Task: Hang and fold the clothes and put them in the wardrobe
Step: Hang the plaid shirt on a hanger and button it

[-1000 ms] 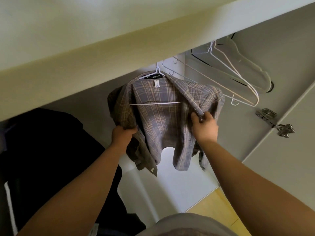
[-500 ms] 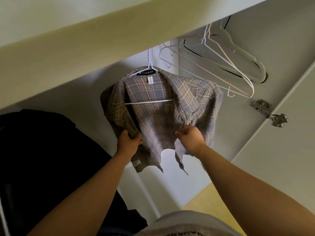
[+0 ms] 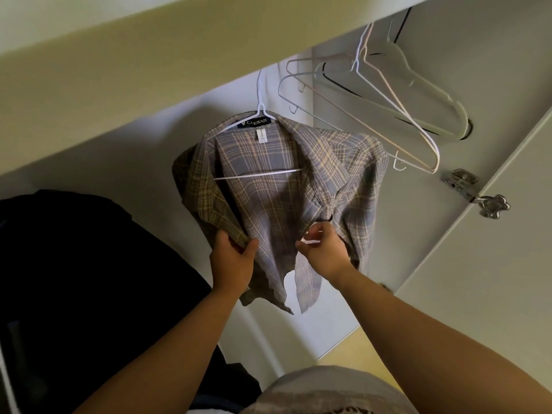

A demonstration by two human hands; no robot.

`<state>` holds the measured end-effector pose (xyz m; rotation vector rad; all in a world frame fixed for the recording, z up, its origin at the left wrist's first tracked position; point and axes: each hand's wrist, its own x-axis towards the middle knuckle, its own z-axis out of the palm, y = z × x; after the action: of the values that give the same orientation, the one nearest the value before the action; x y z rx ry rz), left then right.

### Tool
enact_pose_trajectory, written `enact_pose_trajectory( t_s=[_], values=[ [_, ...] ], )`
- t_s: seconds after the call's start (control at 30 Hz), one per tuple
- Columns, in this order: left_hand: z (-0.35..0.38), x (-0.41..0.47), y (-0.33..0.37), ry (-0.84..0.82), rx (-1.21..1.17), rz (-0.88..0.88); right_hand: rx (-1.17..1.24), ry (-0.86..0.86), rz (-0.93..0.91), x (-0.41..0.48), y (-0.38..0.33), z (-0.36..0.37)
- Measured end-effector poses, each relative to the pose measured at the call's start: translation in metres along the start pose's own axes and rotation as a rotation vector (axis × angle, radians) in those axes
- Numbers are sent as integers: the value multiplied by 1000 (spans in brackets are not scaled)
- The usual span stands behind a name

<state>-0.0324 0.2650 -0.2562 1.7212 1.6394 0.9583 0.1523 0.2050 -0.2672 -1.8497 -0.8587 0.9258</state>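
2 edges of the shirt (image 3: 268,204), below its hanger (image 3: 260,173): left hand (image 3: 233,261) grips one, right hand (image 3: 324,253) pinches the other.

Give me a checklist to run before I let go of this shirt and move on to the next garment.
1. Plaid shirt draped on the white hanger: ok, the collar sits at the hanger's neck.
2. Hanger hook over the rail: cannot tell, the wardrobe's top panel hides it.
3. Left hand grips one front edge of the shirt: ok.
4. Right hand pinches the other front edge: ok.
5. Shirt front closed: not ok, the two fronts hang apart at the hem.
6. Empty hangers free to the right: ok.
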Motion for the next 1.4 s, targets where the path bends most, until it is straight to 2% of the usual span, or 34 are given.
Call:
enact_pose_trajectory(
  t_s=[0.2, 0.4, 0.6, 0.7, 0.87, 0.97, 1.17, 1.4],
  values=[
    [-7, -7, 9, -6, -9, 7, 62, 40, 128, 12, -16, 8],
    [-16, -15, 17, 105, -47, 2, 64, 71, 119, 16, -18, 14],
    [-21, -16, 15, 117, 42, 94, 290, 51, 177, 3, -14, 13],
    [-22, -13, 20, 88, -12, 76, 307, 48, 163, -3, -11, 9],
    [-22, -13, 29, -20, -90, 15, 529, -98, 143, -10, -13, 10],
    [-21, -11, 33, -79, -124, -10, 565, -161, 128, -13, -14, 12],
    [-25, -11, 36, -185, -123, 78, 662, -246, 196, -18, -12, 14],
    [-35, -12, 43, -249, 17, 251, 882, -284, 184, -31, -25, 8]
  ],
)
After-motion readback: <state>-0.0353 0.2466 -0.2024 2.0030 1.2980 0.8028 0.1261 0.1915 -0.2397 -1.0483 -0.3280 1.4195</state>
